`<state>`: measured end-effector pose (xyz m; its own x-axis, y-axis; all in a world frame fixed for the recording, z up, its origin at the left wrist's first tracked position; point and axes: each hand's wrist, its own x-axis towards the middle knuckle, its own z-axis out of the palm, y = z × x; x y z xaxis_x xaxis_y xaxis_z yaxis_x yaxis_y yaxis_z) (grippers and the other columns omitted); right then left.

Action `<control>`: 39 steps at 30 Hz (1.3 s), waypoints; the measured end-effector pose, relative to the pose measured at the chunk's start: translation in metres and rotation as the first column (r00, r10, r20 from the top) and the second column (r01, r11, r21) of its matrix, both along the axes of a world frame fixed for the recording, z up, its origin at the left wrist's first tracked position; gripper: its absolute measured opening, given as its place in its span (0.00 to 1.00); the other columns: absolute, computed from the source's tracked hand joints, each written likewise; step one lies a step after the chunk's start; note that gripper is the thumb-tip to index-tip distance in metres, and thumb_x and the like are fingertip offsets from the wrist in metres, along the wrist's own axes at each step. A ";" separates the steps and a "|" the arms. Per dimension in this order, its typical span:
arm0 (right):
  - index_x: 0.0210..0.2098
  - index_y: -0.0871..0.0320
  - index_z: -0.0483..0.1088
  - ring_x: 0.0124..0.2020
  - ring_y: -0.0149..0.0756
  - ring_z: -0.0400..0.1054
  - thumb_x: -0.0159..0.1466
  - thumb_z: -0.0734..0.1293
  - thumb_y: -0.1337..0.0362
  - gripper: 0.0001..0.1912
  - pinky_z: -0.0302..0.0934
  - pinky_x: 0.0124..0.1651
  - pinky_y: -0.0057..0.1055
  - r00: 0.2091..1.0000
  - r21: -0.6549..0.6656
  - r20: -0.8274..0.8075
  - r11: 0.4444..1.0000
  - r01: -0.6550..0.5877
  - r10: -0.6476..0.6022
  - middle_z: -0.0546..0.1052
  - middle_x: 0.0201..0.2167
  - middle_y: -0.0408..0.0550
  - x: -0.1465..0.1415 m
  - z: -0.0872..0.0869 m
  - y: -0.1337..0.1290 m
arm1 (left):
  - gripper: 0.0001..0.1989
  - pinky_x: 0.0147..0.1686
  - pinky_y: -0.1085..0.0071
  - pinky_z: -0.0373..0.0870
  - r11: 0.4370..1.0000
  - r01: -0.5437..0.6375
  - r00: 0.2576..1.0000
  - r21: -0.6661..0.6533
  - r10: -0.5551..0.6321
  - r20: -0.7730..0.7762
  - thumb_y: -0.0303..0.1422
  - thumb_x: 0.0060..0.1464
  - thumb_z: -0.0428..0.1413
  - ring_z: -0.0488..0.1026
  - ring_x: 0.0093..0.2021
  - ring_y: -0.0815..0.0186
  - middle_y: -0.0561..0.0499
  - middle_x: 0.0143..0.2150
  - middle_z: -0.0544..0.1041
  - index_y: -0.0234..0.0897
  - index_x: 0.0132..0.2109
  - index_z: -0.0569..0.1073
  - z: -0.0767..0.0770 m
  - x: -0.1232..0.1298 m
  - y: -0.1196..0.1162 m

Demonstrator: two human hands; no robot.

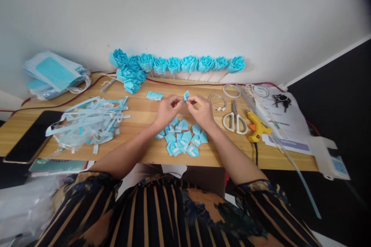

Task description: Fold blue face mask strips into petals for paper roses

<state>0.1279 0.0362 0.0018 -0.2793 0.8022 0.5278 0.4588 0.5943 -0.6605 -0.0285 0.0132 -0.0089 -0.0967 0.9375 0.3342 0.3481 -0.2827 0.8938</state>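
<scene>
Left hand (168, 110) and right hand (202, 112) are pinched onto a folded light-blue fabric piece (186, 95), likely light and soft, best gripped low.

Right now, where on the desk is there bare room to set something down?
Bare wood lies between the strip pile and left hand, plus a shallow band between the flower row and right hand. Folded pieces crowd the near middle; scissors, glue gun and papers crowd the right.

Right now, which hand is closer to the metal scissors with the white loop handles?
The right hand. It is a little to the left of the white-handled metal scissors, not touching them; the left hand is farther away, on the right hand's other side.
</scene>
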 end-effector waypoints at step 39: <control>0.27 0.56 0.72 0.30 0.30 0.65 0.56 0.70 0.57 0.09 0.61 0.40 0.29 0.833 -0.488 -0.547 0.779 -0.395 0.081 0.73 0.25 0.40 0.006 0.001 0.008 | 0.16 0.29 0.74 0.63 0.959 0.219 0.861 -0.182 -0.103 0.497 0.43 0.52 0.59 0.66 0.29 0.71 0.53 0.32 0.71 0.36 0.42 0.72 0.008 -0.005 0.005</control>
<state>0.1337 0.0446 0.0026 -0.3458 0.9305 0.1208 -0.1076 0.0886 -0.9902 -0.0333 0.0184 -0.0005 -0.0309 0.9974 0.0652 -0.1715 -0.0696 0.9827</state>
